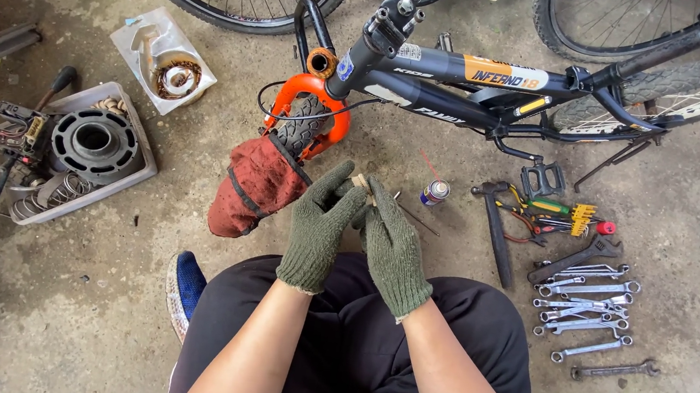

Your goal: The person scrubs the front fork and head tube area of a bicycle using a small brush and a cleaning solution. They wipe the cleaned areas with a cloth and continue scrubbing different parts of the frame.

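Rough concrete floor point(75, 297), knitted gloved hands point(359, 228)

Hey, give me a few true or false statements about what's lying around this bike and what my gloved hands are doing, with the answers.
1. Both hands wear green knit gloves: left hand, right hand. True.
2. The hands pinch a small pale part between their fingertips. True.
3. The row of wrenches lies on the person's left. False: it lies on the right, beside the hammer.
4. The bicycle frame has its front wheel fitted. False: the orange fork holds no wheel.
5. A spray can stands on the concrete floor ahead of the hands. True.
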